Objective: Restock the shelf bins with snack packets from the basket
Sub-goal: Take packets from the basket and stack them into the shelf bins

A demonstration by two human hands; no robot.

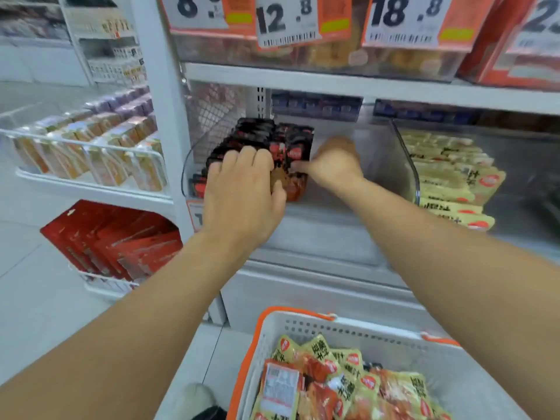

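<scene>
On the white shelf unit (333, 83), a clear bin (378, 165) is seen on the middle level, its left part filled with upright black-and-red snack packets (260, 134) and its right part bare. To the right of it, behind a clear divider, a second bin is filled with yellow packets (448, 174). Large price tags (288, 22) are hung along the level above. Below the shelf, at the bottom of the view, a white basket (348, 331) with an orange rim is placed, and yellow and red snack packets (348, 383) are heaped inside it. At the left, a wire rack (85, 147) with orange packets is seen, and red packs (115, 241) are stacked under it.

The left hand (242, 195) is laid over the front of the black-and-red row, its fingers curled across the packet tops and its thumb pressed against the front packet, so that the row is gripped. The right hand (333, 165) is reached into the bin just beside the row, and the edge of a packet (295, 156) at the right end is pinched between its thumb and fingers.
</scene>
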